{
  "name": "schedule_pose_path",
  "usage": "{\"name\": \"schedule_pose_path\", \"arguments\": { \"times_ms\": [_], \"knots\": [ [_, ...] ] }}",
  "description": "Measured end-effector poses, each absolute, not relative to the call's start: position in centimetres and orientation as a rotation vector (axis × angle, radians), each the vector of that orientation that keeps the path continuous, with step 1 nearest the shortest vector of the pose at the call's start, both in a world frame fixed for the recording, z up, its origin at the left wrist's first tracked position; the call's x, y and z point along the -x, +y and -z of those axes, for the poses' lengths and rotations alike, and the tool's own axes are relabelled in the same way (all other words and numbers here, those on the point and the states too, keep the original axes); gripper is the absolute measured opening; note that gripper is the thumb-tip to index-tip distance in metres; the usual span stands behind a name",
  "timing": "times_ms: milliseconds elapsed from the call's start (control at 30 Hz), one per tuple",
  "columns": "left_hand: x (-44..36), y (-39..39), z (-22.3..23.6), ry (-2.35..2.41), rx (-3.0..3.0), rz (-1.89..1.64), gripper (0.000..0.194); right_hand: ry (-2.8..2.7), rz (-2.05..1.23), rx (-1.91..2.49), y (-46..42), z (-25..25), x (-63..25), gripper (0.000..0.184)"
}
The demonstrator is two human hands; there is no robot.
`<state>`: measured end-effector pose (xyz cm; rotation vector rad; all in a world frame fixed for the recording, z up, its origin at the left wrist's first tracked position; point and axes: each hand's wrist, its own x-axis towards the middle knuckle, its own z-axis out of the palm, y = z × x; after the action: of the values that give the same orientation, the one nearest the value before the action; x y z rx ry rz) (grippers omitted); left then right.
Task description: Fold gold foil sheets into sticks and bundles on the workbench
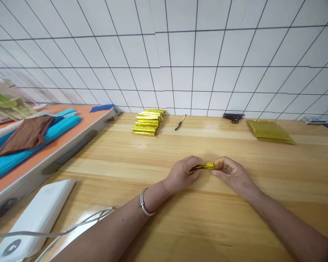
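A small piece of shiny gold foil paper (pixel 209 166), partly rolled, is held between my two hands just above the wooden table (pixel 142 156). My left hand (pixel 184 173) is closed around its left part, which the fingers mostly hide. At the other end, the fingers and thumb of my right hand (pixel 231 173) pinch the foil's right edge. Several gold foil rolls (pixel 149 123) lie side by side near the wall. Flat gold foil sheets (pixel 270 131) rest in a stack at the back right.
A pen (pixel 180 122) and a black clip (pixel 233 117) lie near the wall. To the left stands an orange-topped surface (pixel 68 145) bearing blue and brown folded material (pixel 27 136). A white power bank (pixel 41 214) and a grey cable (pixel 79 225) are at the front left.
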<state>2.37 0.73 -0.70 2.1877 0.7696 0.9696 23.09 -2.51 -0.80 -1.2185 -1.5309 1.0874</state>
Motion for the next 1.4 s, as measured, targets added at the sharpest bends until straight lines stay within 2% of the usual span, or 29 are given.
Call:
{"name": "schedule_pose_path", "arguments": {
  "times_ms": [300, 500, 733, 933, 1167, 1400],
  "knots": [
    [-3.3, -0.9, -0.4, 0.688, -1.743, -1.174, 0.020, -1.462, -1.021, 1.072, -3.8, -1.7, -22.3, 0.025],
    [-3.9, -1.9, -1.2, 0.648, -1.705, -1.276, 0.023, -1.429, -1.036, 1.051, -4.6, -2.7, -21.5, 0.034],
    [-3.6, -2.1, -2.3, 0.515, -1.530, -1.086, 0.023, -1.403, -1.021, 1.110, -4.6, -2.8, -21.7, 0.037],
    [-3.6, -1.7, -1.3, 0.516, -1.213, -1.021, 0.022, -1.355, -1.102, 1.140, -4.7, -2.9, -21.8, 0.039],
    [-4.2, -1.7, -1.3, 0.507, -0.978, -0.968, 0.030, -1.342, -1.138, 1.142, -4.8, -2.3, -21.9, 0.038],
    [-4.2, -1.7, -1.5, 0.457, -1.034, -0.916, 0.021, -1.380, -1.109, 1.106, -5.0, -3.0, -21.2, 0.039]
  ]
}}
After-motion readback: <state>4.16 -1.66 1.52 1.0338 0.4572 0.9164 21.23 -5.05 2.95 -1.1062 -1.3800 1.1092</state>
